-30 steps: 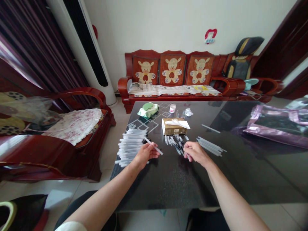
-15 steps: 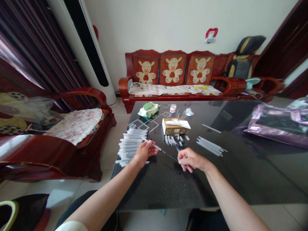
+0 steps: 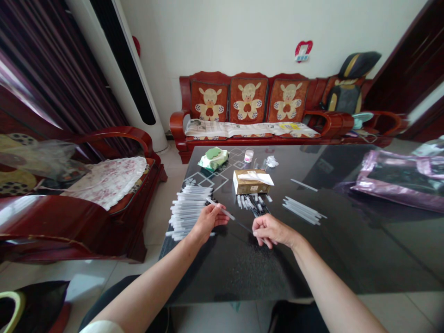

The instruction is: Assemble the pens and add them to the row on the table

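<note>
Black and slim, a rod (image 3: 244, 226) runs from the pinching fingers of our right hand (image 3: 270, 231) to the frosted tube (image 3: 228, 214) our left hand (image 3: 210, 219) pinches above the table (image 3: 243, 273). We seem to be inserting it, which calls for straight alignment; a tissue box (image 3: 244, 187) sits beyond.

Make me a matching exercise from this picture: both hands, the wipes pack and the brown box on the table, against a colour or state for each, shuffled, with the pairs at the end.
Column one:
1. left hand
2. right hand
3. wipes pack
4. brown box

Column two:
A. green and white
B. holding a thin rod
C. has a white sheet on top
D. holding a pale tube

Pairs: 1-D, 2-B, 3-A, 4-C
</note>
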{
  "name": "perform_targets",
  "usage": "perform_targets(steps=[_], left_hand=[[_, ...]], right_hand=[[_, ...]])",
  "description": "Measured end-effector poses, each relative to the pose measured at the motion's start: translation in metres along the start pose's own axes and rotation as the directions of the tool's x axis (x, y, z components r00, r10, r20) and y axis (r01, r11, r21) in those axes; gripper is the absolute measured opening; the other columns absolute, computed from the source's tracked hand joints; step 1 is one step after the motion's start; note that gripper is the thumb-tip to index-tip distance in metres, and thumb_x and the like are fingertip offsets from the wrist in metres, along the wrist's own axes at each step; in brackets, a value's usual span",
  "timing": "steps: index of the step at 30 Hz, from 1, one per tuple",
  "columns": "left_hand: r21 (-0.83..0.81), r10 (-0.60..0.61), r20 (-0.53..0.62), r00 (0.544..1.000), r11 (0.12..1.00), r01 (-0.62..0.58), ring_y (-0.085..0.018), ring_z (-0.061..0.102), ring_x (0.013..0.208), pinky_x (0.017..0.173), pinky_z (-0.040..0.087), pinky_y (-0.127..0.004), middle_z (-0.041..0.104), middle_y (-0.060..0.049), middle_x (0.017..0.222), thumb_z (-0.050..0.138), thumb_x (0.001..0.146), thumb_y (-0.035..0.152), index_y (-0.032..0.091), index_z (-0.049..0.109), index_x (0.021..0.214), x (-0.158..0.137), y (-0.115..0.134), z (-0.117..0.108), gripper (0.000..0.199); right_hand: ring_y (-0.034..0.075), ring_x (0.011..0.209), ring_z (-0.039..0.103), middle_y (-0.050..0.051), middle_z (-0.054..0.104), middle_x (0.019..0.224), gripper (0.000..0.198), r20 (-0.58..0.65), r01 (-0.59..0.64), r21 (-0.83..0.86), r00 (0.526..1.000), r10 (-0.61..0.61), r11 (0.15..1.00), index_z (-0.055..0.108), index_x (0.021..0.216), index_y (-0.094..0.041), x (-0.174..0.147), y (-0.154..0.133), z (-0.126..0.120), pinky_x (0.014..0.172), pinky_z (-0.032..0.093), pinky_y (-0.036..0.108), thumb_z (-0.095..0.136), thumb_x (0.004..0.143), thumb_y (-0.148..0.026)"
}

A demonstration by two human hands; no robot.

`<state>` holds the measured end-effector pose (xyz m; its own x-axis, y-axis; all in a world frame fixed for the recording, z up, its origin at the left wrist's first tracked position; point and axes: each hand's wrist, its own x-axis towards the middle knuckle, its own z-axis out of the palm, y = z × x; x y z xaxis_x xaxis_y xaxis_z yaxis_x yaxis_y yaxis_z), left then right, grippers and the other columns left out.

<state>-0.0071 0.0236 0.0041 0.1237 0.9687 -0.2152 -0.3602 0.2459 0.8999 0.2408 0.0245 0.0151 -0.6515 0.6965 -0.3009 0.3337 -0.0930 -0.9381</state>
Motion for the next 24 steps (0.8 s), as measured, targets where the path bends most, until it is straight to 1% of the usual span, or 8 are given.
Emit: perform_targets(steps=[6, 10, 13, 15, 18, 20, 22, 24], left_hand=[[0.032, -0.031, 0.033, 0.999, 0.999, 0.029, -0.016, 0.066, 0.064, 0.061, 0.054, -0.025, 0.067, -0.01, 0.071, 0.06, 0.081, 0.035, 0.01, 0.059, 0.086, -0.006, -0.004, 0.007, 0.026], [0.029, -0.062, 0.079, 0.995, 0.998, 0.06, -0.017, 0.066, 0.067, 0.064, 0.054, -0.026, 0.068, -0.012, 0.073, 0.061, 0.081, 0.037, 0.009, 0.061, 0.087, -0.01, -0.011, 0.014, 0.029], [0.014, -0.088, 0.111, 0.99, 0.996, 0.087, -0.016, 0.067, 0.068, 0.066, 0.054, -0.027, 0.069, -0.013, 0.076, 0.061, 0.081, 0.037, 0.008, 0.061, 0.089, -0.012, -0.017, 0.017, 0.03], [0.007, -0.104, 0.131, 0.986, 0.995, 0.104, -0.016, 0.067, 0.068, 0.067, 0.054, -0.027, 0.07, -0.014, 0.079, 0.062, 0.081, 0.037, 0.008, 0.061, 0.09, -0.013, -0.021, 0.019, 0.03], [-0.001, -0.124, 0.147, 0.981, 0.992, 0.125, -0.016, 0.067, 0.068, 0.067, 0.054, -0.026, 0.07, -0.015, 0.081, 0.062, 0.081, 0.035, 0.008, 0.061, 0.091, -0.015, -0.026, 0.02, 0.029], [-0.014, -0.133, 0.147, 0.98, 0.991, 0.137, -0.016, 0.067, 0.067, 0.066, 0.054, -0.026, 0.07, -0.015, 0.081, 0.061, 0.081, 0.034, 0.008, 0.062, 0.091, -0.015, -0.027, 0.019, 0.028], [-0.046, -0.144, 0.14, 0.98, 0.987, 0.151, -0.017, 0.068, 0.068, 0.066, 0.054, -0.026, 0.07, -0.016, 0.08, 0.06, 0.082, 0.031, 0.007, 0.062, 0.091, -0.013, -0.025, 0.018, 0.025], [-0.092, -0.154, 0.116, 0.981, 0.982, 0.165, -0.017, 0.068, 0.069, 0.066, 0.055, -0.026, 0.07, -0.015, 0.077, 0.059, 0.083, 0.027, 0.007, 0.062, 0.09, -0.011, -0.022, 0.016, 0.021]], right_hand=[[0.006, 0.036, 0.051, 0.003, 0.067, 0.06, 0.014, -0.026, 0.022, 0.001, 0.999, -0.022, 1.0, 0.056, 0.077, -0.013, 0.003, -0.001, 0.002, 0.029, 0.028, 0.012, 0.057, 0.077, -0.026], [0.011, 0.045, 0.059, 0.005, 0.067, 0.066, 0.015, -0.06, 0.045, 0.073, 0.997, -0.04, 0.996, 0.057, 0.083, -0.011, 0.008, 0.002, 0.007, 0.035, 0.041, 0.016, 0.06, 0.073, -0.022], [0.015, 0.054, 0.064, 0.006, 0.067, 0.073, 0.019, -0.094, 0.086, 0.166, 0.993, -0.071, 0.982, 0.057, 0.088, -0.011, 0.012, 0.003, 0.013, 0.044, 0.05, 0.024, 0.06, 0.07, -0.017], [0.017, 0.059, 0.066, 0.007, 0.067, 0.078, 0.023, -0.134, 0.122, 0.209, 0.986, -0.095, 0.97, 0.057, 0.092, -0.011, 0.015, 0.002, 0.017, 0.05, 0.053, 0.028, 0.056, 0.07, -0.014], [0.017, 0.062, 0.066, 0.009, 0.066, 0.086, 0.03, -0.185, 0.143, 0.233, 0.978, -0.1, 0.962, 0.057, 0.099, -0.011, 0.017, -0.001, 0.022, 0.054, 0.055, 0.031, 0.052, 0.069, -0.012], [0.017, 0.064, 0.066, 0.01, 0.065, 0.091, 0.034, -0.19, 0.138, 0.245, 0.977, -0.092, 0.96, 0.056, 0.104, -0.012, 0.017, -0.002, 0.022, 0.056, 0.055, 0.032, 0.051, 0.071, -0.013], [0.017, 0.065, 0.067, 0.01, 0.065, 0.093, 0.035, -0.197, 0.134, 0.247, 0.977, -0.086, 0.96, 0.055, 0.107, -0.012, 0.016, -0.003, 0.018, 0.057, 0.055, 0.032, 0.051, 0.073, -0.017], [0.017, 0.065, 0.066, 0.01, 0.066, 0.091, 0.034, -0.269, 0.141, 0.221, 0.96, -0.079, 0.965, 0.055, 0.108, -0.012, 0.014, -0.001, 0.007, 0.055, 0.054, 0.03, 0.052, 0.075, -0.021]])
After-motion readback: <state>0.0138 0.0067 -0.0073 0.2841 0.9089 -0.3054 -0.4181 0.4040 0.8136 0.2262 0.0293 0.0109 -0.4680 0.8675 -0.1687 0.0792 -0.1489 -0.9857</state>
